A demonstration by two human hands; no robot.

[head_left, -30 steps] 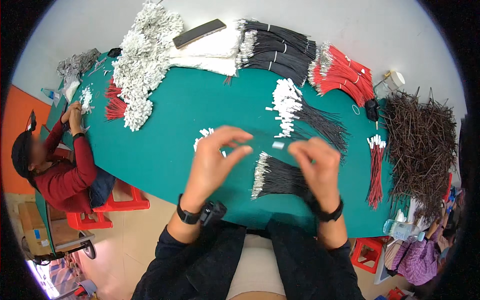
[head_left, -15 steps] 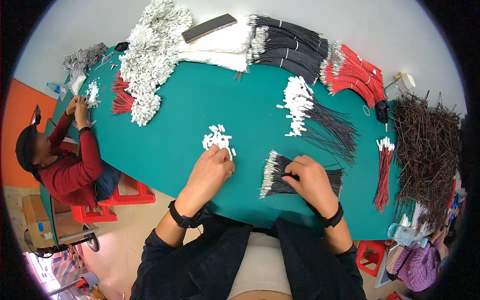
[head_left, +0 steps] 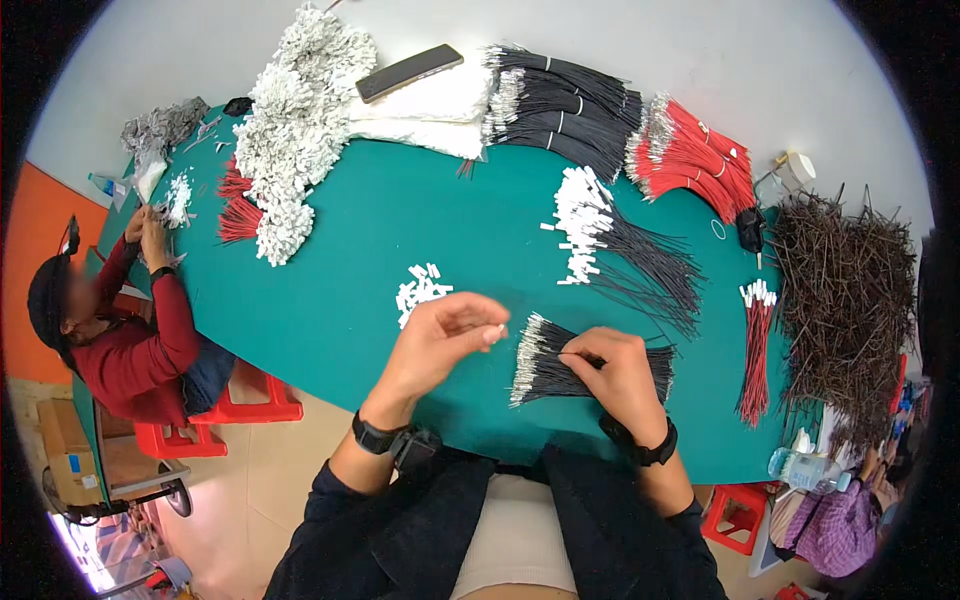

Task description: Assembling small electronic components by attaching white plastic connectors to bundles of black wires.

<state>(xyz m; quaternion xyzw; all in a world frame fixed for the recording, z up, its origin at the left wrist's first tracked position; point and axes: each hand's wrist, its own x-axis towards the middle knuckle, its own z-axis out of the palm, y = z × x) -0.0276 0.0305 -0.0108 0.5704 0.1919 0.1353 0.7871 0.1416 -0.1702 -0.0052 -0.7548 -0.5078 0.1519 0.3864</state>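
My left hand [head_left: 432,347] is raised beside a small pile of white connector housings [head_left: 418,288]. Between its thumb and fingers it pinches one small white connector housing [head_left: 494,334]. A bundle of short black wires [head_left: 545,372] with silvery terminals at the left end lies in front of me. Over this bundle rests my right hand [head_left: 622,372], thumb and forefinger closed on a black wire near the bundle's middle. Farther back lie black wires with white housings [head_left: 585,222] on their ends, spread in a loose heap.
Along the green table's [head_left: 350,260] back are a white housing heap [head_left: 295,110], a phone [head_left: 410,72] on white bags, black bundles [head_left: 565,110] and red bundles [head_left: 690,150]. A brown tangled pile [head_left: 845,300] and bottle [head_left: 810,470] are right. A co-worker [head_left: 130,320] sits left.
My left hand has lifted off the white pile and moved right toward the black wires, holding one housing. My right hand has stayed over the bundle. The whole view has shifted slightly.
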